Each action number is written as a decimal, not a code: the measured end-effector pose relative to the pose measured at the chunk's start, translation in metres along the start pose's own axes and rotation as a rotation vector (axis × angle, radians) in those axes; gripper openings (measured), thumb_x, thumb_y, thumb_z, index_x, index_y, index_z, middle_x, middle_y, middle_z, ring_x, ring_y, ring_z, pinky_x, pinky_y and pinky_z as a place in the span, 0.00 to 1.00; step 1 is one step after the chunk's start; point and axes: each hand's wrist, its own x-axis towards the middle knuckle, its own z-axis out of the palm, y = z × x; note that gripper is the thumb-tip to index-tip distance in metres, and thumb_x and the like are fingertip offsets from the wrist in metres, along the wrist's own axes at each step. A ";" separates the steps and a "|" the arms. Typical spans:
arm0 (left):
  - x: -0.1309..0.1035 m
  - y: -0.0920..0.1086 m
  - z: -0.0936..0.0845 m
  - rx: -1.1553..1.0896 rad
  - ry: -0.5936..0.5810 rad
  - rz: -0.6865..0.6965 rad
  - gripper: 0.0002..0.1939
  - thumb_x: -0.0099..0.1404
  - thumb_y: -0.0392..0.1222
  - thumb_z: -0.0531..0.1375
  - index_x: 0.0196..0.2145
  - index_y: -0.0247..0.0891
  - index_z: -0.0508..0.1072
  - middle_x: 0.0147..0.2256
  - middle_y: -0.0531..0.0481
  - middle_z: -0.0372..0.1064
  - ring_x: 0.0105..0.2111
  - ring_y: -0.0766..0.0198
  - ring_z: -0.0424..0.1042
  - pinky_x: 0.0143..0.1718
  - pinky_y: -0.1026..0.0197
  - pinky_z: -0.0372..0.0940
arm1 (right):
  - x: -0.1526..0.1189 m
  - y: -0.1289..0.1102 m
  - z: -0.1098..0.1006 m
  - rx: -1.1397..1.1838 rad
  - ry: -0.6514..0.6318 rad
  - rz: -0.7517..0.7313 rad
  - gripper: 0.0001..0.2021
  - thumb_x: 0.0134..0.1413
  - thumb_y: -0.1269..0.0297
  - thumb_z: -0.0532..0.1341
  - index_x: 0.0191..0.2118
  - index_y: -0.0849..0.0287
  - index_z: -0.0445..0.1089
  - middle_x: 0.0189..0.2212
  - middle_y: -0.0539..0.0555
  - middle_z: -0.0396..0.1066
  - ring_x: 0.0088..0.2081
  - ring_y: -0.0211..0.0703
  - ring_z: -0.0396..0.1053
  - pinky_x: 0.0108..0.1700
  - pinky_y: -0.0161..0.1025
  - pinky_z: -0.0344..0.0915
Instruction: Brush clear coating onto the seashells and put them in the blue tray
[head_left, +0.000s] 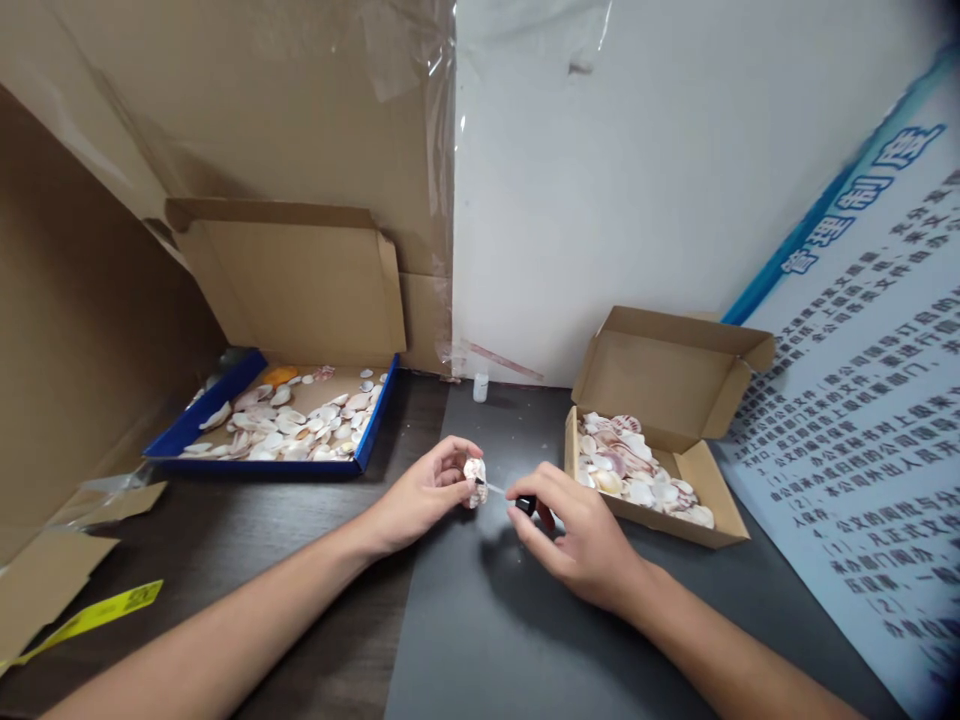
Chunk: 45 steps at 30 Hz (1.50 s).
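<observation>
My left hand (430, 490) is closed, pinching a pale, ridged seashell (474, 470) between thumb and fingers over the grey mat. In my right hand (574, 530) is a small applicator brush (527, 504) with a black cap and a thin pale stem. Its dark tip meets the shell's face, or comes very close to it. Part of the cap is covered by my right fingers. Beyond both hands, a small white bottle (480, 387) stands upright near the wall.
At the left, a blue-sided cardboard box (360, 462) with a raised lid holds several loose shells. On the right, a smaller brown box (724, 490), also open, has more shells. A yellow strip (97, 615) and cardboard scraps lie at the left edge. A printed poster (847, 400) leans at the right.
</observation>
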 end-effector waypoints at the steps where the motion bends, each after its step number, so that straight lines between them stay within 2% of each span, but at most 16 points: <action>1: 0.000 0.000 0.000 0.004 -0.004 -0.007 0.19 0.59 0.43 0.66 0.44 0.39 0.64 0.37 0.53 0.65 0.34 0.68 0.68 0.38 0.62 0.62 | 0.000 0.000 0.000 -0.004 -0.013 0.006 0.03 0.61 0.67 0.57 0.39 0.56 0.68 0.30 0.50 0.66 0.26 0.36 0.64 0.31 0.35 0.61; 4: 0.000 0.000 0.000 0.006 -0.013 -0.012 0.19 0.59 0.43 0.67 0.43 0.39 0.64 0.36 0.53 0.66 0.34 0.68 0.68 0.38 0.61 0.63 | 0.000 0.000 0.000 -0.010 -0.031 0.026 0.02 0.59 0.68 0.57 0.37 0.56 0.68 0.29 0.49 0.66 0.26 0.36 0.64 0.30 0.34 0.61; 8: 0.001 -0.001 -0.001 0.003 -0.007 -0.005 0.20 0.58 0.44 0.67 0.42 0.40 0.62 0.34 0.55 0.66 0.31 0.68 0.69 0.36 0.62 0.64 | 0.000 -0.001 -0.001 -0.013 -0.029 -0.002 0.04 0.60 0.67 0.57 0.39 0.56 0.68 0.30 0.50 0.67 0.27 0.37 0.64 0.31 0.35 0.61; 11: 0.002 -0.003 -0.001 0.007 0.009 -0.006 0.21 0.58 0.45 0.68 0.41 0.40 0.60 0.33 0.54 0.68 0.31 0.67 0.70 0.34 0.62 0.64 | 0.001 -0.001 -0.002 -0.033 -0.034 0.019 0.02 0.59 0.69 0.58 0.36 0.56 0.68 0.29 0.49 0.66 0.27 0.37 0.64 0.30 0.35 0.60; 16: 0.003 -0.005 -0.002 0.016 0.017 -0.003 0.21 0.59 0.45 0.67 0.40 0.40 0.58 0.30 0.54 0.70 0.30 0.67 0.71 0.34 0.62 0.65 | 0.000 0.000 -0.001 -0.007 -0.012 -0.026 0.04 0.62 0.66 0.57 0.41 0.56 0.69 0.31 0.50 0.67 0.26 0.36 0.64 0.31 0.35 0.62; 22: 0.005 -0.007 -0.004 0.023 0.024 -0.007 0.20 0.59 0.46 0.66 0.39 0.40 0.58 0.28 0.54 0.72 0.29 0.66 0.71 0.33 0.62 0.64 | 0.001 0.000 -0.001 -0.086 -0.017 0.056 0.03 0.58 0.69 0.58 0.34 0.56 0.67 0.28 0.49 0.66 0.26 0.37 0.64 0.30 0.34 0.60; 35: 0.003 -0.003 -0.003 -0.013 -0.037 -0.023 0.20 0.60 0.45 0.67 0.39 0.40 0.58 0.30 0.53 0.73 0.31 0.65 0.73 0.36 0.60 0.66 | -0.001 0.004 0.003 0.044 0.063 -0.045 0.08 0.65 0.65 0.57 0.47 0.55 0.69 0.34 0.52 0.68 0.29 0.37 0.68 0.32 0.35 0.65; 37: 0.002 -0.003 -0.003 -0.028 -0.040 -0.021 0.20 0.59 0.45 0.67 0.39 0.40 0.58 0.30 0.53 0.73 0.31 0.65 0.73 0.36 0.60 0.66 | -0.001 0.003 0.002 0.037 0.056 -0.044 0.07 0.65 0.65 0.57 0.46 0.55 0.69 0.33 0.52 0.68 0.28 0.37 0.68 0.31 0.35 0.64; 42: 0.003 -0.003 -0.002 -0.036 -0.006 -0.026 0.22 0.59 0.46 0.68 0.39 0.40 0.58 0.30 0.53 0.73 0.31 0.66 0.72 0.36 0.61 0.65 | -0.001 -0.002 -0.001 0.024 -0.027 -0.004 0.03 0.60 0.68 0.57 0.35 0.56 0.68 0.27 0.49 0.67 0.26 0.37 0.65 0.31 0.35 0.62; 45: 0.003 -0.005 -0.002 -0.046 -0.011 -0.024 0.23 0.58 0.47 0.68 0.39 0.40 0.58 0.31 0.52 0.74 0.31 0.67 0.72 0.37 0.62 0.65 | -0.001 -0.001 0.001 0.023 0.004 -0.019 0.04 0.62 0.66 0.57 0.38 0.57 0.68 0.28 0.49 0.67 0.26 0.36 0.66 0.31 0.35 0.62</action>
